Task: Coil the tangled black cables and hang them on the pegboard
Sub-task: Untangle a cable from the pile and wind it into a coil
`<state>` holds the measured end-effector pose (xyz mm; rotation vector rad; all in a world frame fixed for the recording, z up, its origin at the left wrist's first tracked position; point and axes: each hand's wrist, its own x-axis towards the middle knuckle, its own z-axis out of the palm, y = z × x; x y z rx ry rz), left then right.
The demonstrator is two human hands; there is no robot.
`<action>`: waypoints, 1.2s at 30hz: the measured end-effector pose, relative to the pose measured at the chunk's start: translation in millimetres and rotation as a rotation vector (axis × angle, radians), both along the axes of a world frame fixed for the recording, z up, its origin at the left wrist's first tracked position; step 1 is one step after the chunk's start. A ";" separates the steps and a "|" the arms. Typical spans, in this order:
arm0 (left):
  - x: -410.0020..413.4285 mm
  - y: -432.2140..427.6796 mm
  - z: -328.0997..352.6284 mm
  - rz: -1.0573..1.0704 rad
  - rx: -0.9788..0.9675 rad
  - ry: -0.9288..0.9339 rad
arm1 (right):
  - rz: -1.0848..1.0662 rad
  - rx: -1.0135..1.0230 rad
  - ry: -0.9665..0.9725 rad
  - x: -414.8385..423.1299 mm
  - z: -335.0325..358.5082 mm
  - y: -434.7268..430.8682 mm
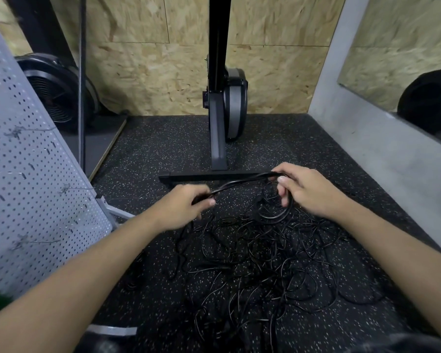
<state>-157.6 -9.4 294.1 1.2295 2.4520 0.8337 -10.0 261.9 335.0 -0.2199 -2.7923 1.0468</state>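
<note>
A tangle of thin black cables (pixel 260 256) sprawls over the speckled black rubber floor in front of me. My right hand (pixel 308 191) grips a small coil of black cable (pixel 275 215) whose loops hang below its fingers. From that coil a doubled stretch of cable (pixel 239 183) runs left to my left hand (pixel 186 207), which pinches it between thumb and fingers. The grey pegboard (pixel 33 194) leans at the left, with thin wire hooks (pixel 36 242) sticking out of it.
A black exercise machine (pixel 222 103) stands upright straight ahead, its flat base bar (pixel 189 178) lying just beyond my hands. A black fan (pixel 54 93) sits at the back left. OSB wall panels close the back; a grey wall with a mirror runs along the right.
</note>
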 end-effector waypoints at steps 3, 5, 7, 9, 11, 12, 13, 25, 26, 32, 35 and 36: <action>-6.8 -2.9 -22.7 -0.050 -0.203 -0.052 | 0.009 0.040 0.061 -2.8 -3.0 -3.1; -10.0 -4.1 -32.4 -0.061 -0.334 -0.038 | 0.035 0.095 0.068 -4.6 -2.8 -6.0; -11.8 -6.4 -35.3 -0.047 -0.359 -0.038 | 0.036 0.126 0.036 -5.0 -4.4 -2.8; -10.3 -8.4 -30.1 -0.053 -0.251 -0.087 | 0.021 0.157 -0.008 -4.1 -9.1 5.1; -4.1 -5.5 -17.1 -0.066 -0.114 -0.157 | -0.055 0.148 0.013 -2.6 -14.9 13.2; 0.5 -2.4 -10.1 -0.074 -0.055 -0.198 | -0.116 0.143 0.039 -2.4 -17.7 16.3; 5.2 1.5 -3.6 -0.081 0.003 -0.247 | -0.178 0.139 0.056 -3.4 -20.7 18.9; 28.9 34.6 38.2 0.101 0.595 -0.625 | 0.227 -0.165 -0.290 1.8 -15.1 -43.1; 28.3 35.1 39.7 0.123 0.628 -0.636 | 0.283 -0.210 -0.391 2.5 -18.9 -47.0; 17.3 35.4 45.3 0.299 0.798 -0.745 | 0.232 -0.409 -0.461 2.5 -27.2 -43.8; 15.1 35.8 45.6 0.374 0.836 -0.716 | 0.114 -0.581 -0.435 0.2 -32.1 -46.0; 14.9 36.2 44.4 0.389 0.837 -0.708 | 0.094 -0.596 -0.418 0.2 -32.9 -47.9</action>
